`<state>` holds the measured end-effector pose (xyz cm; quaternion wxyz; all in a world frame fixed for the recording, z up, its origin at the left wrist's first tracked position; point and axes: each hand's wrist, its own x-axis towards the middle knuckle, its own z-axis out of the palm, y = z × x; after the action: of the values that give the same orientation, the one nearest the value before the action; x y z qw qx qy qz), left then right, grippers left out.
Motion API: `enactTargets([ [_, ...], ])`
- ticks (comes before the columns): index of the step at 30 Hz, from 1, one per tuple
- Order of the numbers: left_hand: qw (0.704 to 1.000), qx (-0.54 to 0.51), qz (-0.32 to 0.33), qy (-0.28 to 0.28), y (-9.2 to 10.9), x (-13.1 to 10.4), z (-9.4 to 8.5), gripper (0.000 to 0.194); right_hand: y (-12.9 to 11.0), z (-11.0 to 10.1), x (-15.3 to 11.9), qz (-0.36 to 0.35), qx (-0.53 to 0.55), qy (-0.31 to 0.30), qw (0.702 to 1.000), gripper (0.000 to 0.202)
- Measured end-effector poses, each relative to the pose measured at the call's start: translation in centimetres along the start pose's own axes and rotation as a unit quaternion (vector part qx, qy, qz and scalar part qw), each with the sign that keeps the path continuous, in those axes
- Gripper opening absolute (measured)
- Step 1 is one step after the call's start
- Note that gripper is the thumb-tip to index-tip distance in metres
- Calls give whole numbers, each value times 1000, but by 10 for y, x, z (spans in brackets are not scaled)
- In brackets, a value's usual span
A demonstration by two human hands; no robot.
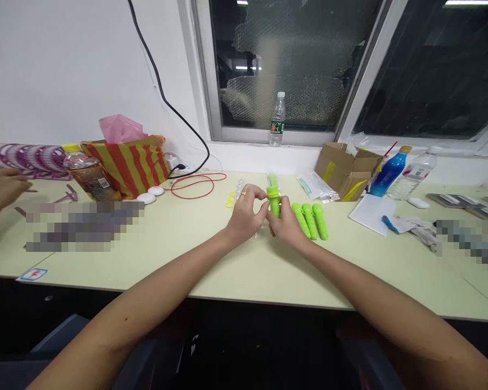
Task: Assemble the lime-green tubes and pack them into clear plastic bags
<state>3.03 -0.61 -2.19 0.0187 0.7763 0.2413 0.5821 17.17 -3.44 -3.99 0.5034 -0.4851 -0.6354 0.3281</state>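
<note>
My right hand (284,221) is wrapped round a bright green plastic tube (273,201), held upright with its threaded neck on top. My left hand (247,214) meets the tube from the other side, thumb and forefinger closed at its edge just below the threads. A yellow band shows at a left finger. To the right of my right hand lie three similar green tubes with caps (310,221), side by side. Behind my hands are another green piece (272,180), small yellow rings (230,200) and clear beaded plastic pieces (239,188).
A cardboard box (344,170), a clear plastic packet (317,187) and bottles (391,170) stand back right, near gloves (417,227). On the left are a striped bag (126,165), a brown-drink bottle (91,173) and a red cable (191,189). Another person's hand (4,187) is at far left.
</note>
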Motion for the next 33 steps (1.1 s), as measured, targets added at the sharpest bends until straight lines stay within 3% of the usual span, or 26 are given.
enactTargets([
  [19,999,15,23,29,4,-1,2,22,-9,3,-3,6,61,-39,997,29],
  [33,999,5,-26,18,0,3,-1,23,-5,2,-6,-10,31,-42,999,30],
])
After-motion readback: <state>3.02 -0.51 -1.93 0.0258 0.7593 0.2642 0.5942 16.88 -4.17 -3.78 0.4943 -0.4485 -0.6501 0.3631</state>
